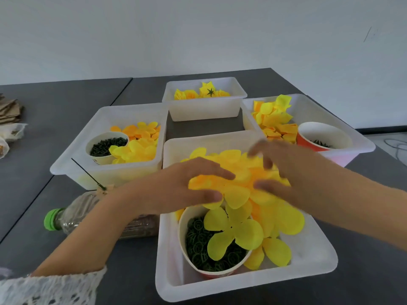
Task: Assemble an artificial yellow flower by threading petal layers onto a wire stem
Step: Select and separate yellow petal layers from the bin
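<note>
Head view, frame centre: left hand [187, 183] and right hand [284, 168], fingers loosely spread, touch opposite sides of a flat-lying yellow petal layer [233, 190] over the near tray [308, 278]; blur hides any pinch.

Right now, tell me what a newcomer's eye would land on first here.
The bright heap of yellow petal layers in the nearest white tub, with the left hand and right hand over it. Next, the paper cup of green rings in that tub, a petal layer draped over its rim.
</note>
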A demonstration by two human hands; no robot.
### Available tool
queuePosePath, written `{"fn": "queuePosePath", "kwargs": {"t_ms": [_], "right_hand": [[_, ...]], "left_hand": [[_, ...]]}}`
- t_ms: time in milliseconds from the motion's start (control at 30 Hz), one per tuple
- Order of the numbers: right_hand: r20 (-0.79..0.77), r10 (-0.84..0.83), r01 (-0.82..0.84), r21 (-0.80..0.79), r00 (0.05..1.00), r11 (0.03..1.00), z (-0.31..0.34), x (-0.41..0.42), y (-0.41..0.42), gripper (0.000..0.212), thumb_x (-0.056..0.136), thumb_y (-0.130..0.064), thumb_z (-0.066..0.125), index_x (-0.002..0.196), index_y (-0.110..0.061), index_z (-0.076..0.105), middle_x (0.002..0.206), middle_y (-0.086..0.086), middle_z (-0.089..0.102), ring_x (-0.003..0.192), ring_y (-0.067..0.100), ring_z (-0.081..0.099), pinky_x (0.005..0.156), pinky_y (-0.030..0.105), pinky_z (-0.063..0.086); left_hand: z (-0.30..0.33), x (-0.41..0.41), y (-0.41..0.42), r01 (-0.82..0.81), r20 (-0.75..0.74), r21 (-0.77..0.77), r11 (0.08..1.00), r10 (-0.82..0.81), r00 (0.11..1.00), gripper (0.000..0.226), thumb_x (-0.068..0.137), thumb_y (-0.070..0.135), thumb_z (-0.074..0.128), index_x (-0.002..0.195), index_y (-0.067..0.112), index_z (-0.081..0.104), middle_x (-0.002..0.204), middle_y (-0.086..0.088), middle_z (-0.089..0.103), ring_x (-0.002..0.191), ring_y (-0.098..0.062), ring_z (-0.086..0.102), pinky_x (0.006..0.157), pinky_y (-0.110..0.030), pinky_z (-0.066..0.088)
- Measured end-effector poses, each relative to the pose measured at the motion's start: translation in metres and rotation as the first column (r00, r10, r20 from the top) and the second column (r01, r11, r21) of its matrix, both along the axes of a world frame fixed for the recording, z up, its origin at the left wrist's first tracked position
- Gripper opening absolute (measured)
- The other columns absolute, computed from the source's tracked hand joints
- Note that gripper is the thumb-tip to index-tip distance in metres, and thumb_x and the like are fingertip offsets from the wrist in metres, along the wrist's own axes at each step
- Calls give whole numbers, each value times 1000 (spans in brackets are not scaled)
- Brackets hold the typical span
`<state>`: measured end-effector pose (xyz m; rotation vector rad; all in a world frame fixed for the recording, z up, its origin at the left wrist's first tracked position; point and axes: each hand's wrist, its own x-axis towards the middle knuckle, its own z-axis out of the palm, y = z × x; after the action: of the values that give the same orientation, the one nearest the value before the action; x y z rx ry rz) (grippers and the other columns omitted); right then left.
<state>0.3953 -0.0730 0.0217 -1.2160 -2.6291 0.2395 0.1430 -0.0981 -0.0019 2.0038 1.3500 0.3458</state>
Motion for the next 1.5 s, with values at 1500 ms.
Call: {"fn": "queuePosePath", "kwargs": {"t_ms": [1500], "right_hand": [[-382,-158,130,-98,911,987,-8,22,35,29,82,-57,39,90,-45,64,73,-15,64,60,1,56,54,19,38]], "left_hand": [[1,-3,17,-119,78,357,927,98,992,48,84,77,43,125,53,40,133,37,41,130,11,35,100,-24,37]]}}
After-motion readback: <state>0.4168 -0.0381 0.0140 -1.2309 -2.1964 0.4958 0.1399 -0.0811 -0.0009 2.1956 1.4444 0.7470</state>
